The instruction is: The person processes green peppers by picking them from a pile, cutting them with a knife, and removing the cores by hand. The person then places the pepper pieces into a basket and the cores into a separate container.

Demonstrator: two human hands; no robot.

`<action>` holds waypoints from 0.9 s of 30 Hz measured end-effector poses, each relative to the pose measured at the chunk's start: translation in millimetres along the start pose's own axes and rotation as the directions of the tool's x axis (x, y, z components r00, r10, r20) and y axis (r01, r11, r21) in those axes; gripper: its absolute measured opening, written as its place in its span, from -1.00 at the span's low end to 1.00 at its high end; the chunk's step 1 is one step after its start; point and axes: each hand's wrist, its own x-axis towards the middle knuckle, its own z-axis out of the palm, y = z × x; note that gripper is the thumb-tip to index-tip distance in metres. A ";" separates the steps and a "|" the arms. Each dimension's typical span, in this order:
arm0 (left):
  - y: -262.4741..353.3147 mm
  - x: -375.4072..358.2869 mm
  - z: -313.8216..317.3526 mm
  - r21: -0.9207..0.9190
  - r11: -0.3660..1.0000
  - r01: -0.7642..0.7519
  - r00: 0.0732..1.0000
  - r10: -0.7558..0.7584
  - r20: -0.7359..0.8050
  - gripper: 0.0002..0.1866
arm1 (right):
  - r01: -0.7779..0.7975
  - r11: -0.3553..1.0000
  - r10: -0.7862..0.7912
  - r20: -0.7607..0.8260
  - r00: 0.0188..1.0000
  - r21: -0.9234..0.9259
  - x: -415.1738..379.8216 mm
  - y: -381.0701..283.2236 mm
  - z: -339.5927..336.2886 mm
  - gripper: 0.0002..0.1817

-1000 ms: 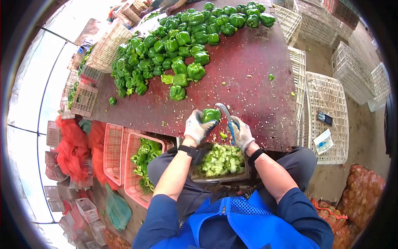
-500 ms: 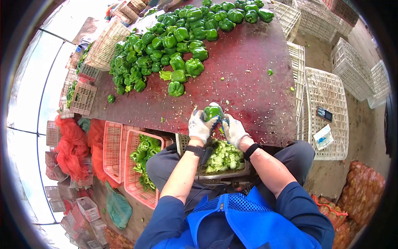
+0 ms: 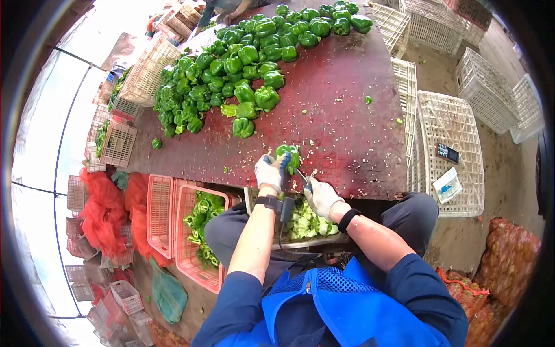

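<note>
My left hand [image 3: 269, 172], in a white glove with blue fingers, is closed around a green bell pepper [image 3: 293, 154] near the table's front edge. Lower and to the right, my gloved right hand [image 3: 322, 198] grips a small knife [image 3: 300, 175]. Its thin blade points up toward the pepper's lower side; whether it touches is too small to tell. Beneath my hands, between my knees, a container holds pale green cut pieces [image 3: 312, 221]. A large heap of green bell peppers [image 3: 234, 69] covers the far left of the red table [image 3: 341, 115].
Pale seeds and scraps litter the tabletop. At my left stands a pink crate [image 3: 180, 254] with split peppers [image 3: 203, 217] inside. On the right, a white crate [image 3: 457, 127] carries a phone [image 3: 447, 153] and a small packet [image 3: 447, 185]. Another person's arm [image 3: 240, 10] reaches in at the far edge.
My right hand has moved away from the pepper, down and right, and the knife blade now shows. My left hand has shifted slightly left with the pepper. The other person's arm has come further into view.
</note>
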 end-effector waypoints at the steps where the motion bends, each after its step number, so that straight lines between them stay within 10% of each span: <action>1: -28.4 15.4 6.0 -0.204 0.979 0.015 1.000 -0.013 0.011 -0.62 | -0.020 1.000 0.020 0.049 0.999 -0.008 -6.2 -1.1 -2.6 -0.59; 6: -12.6 19.0 -15.2 -0.223 0.930 0.291 0.953 -0.262 0.149 -0.75 | 0.046 0.974 -0.037 -0.043 0.998 0.224 -23.5 20.6 -5.4 -0.66; 17: -35.7 10.5 -3.6 -0.132 0.991 -0.019 0.897 0.075 0.436 -0.39 | -0.052 0.943 0.133 -0.231 0.964 0.328 40.7 8.8 -24.7 -0.47; 20: -18.3 -7.2 -1.3 -0.333 0.928 0.164 0.848 0.040 0.529 -0.31 | -0.067 0.928 0.163 -0.237 0.958 0.367 46.4 11.1 -30.2 -0.46; 22: -23.9 -0.6 1.9 -0.245 0.962 0.118 0.830 0.040 0.556 -0.24 | -0.120 0.944 0.186 -0.195 0.963 0.308 47.0 8.9 -38.7 -0.47; 24: -6.5 -7.8 -4.2 0.052 0.967 -0.249 0.820 0.182 0.542 -0.18 | -0.091 0.958 0.156 -0.228 0.961 0.273 49.8 12.0 -37.7 -0.49; 27: -14.2 -7.5 -0.9 0.070 0.961 -0.267 0.838 0.196 0.509 -0.18 | -0.076 0.982 0.115 -0.227 0.967 0.175 55.2 14.8 -38.0 -0.49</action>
